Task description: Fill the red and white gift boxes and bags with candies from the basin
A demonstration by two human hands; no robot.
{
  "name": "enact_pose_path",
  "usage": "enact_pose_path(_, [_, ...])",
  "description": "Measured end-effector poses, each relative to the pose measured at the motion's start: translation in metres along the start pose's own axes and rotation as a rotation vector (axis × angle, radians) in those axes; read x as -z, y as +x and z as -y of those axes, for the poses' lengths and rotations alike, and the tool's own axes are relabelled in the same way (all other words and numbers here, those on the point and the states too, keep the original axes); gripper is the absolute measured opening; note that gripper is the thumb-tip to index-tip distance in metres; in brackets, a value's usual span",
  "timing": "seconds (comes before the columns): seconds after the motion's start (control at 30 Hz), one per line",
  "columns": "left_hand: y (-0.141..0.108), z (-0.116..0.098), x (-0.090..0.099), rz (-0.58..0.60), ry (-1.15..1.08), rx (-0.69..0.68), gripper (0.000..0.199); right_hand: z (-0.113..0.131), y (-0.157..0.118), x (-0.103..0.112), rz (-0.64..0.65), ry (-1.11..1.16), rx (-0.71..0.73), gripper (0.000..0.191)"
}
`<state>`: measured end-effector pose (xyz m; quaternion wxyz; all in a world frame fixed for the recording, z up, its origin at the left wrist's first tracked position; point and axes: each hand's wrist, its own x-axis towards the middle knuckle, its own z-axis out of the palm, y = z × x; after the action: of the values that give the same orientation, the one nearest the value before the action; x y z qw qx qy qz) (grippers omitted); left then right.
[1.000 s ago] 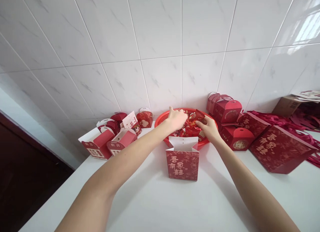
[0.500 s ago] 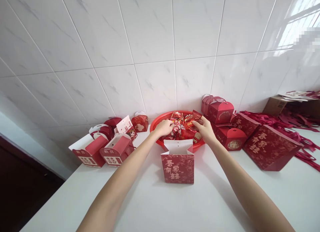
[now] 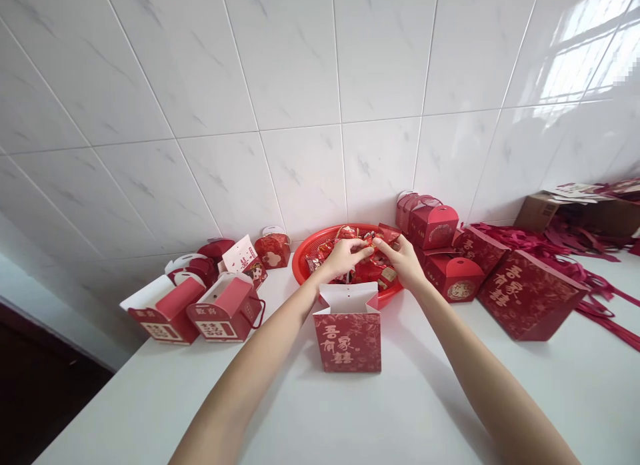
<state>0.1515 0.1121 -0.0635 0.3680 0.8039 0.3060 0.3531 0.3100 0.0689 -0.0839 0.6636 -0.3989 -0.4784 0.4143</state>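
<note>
Both my hands are over a red plastic basket of wrapped candies. My left hand is closed in a pinch, its fingertips at a small red-and-gold wrapped candy. Facing it, my right hand has thumb and fingers closed around wrapped candy too; the fingers partly hide what they hold. Their fingertips nearly meet above the middle of the basket. In front of the basket, between my forearms, an open-topped dark red paper gift box with pale characters stands upright, its white inside showing.
Red gift boxes stand at the left, some with open tops. More red boxes are stacked right of the basket, beside larger red gift boxes. Dark red ribbons and a cardboard box lie far right. A tiled wall rises behind.
My left hand has moved right across the basket, closer to my right hand, and the fingertips have come together over the candies. The camera view has shifted slightly.
</note>
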Motion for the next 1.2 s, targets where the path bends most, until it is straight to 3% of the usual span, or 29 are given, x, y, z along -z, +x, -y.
enact_pose_path(0.13, [0.001,0.003,0.002,0.027,-0.024,0.017,0.051,0.004,-0.002,-0.002,0.005,0.085,0.028,0.048])
enact_pose_path(0.23, [0.005,0.007,0.010,-0.053,-0.041,0.095,0.048,0.005,-0.003,-0.003,-0.057,0.128,0.026,0.044])
enact_pose_path(0.33, [0.006,0.015,0.019,-0.080,0.174,0.260,0.034,0.007,-0.002,-0.003,-0.106,0.154,-0.037,0.045])
enact_pose_path(0.5, [0.001,0.024,0.017,0.229,0.379,0.441,0.028,0.010,0.000,-0.003,-0.182,0.196,-0.079,0.048])
enact_pose_path(0.6, [0.001,0.026,0.010,0.334,0.449,0.483,0.027,0.010,0.001,-0.003,-0.219,0.228,-0.071,0.047])
enact_pose_path(0.77, [0.002,0.027,0.008,0.375,0.481,0.440,0.007,0.008,0.002,-0.004,-0.260,0.254,-0.054,0.046])
enact_pose_path(0.9, [0.005,0.024,0.007,0.389,0.563,0.348,0.059,0.008,0.001,-0.003,-0.255,0.246,-0.047,0.044])
enact_pose_path(0.97, [0.010,0.021,0.006,0.431,0.689,0.336,0.067,0.008,0.001,-0.003,-0.256,0.245,-0.043,0.043])
enact_pose_path(1.1, [0.022,0.016,0.003,0.486,0.820,0.303,0.062,0.008,0.000,-0.003,-0.263,0.246,-0.037,0.042])
enact_pose_path(1.2, [0.030,0.019,-0.002,0.482,0.819,0.285,0.046,0.009,0.000,-0.004,-0.258,0.250,-0.025,0.043])
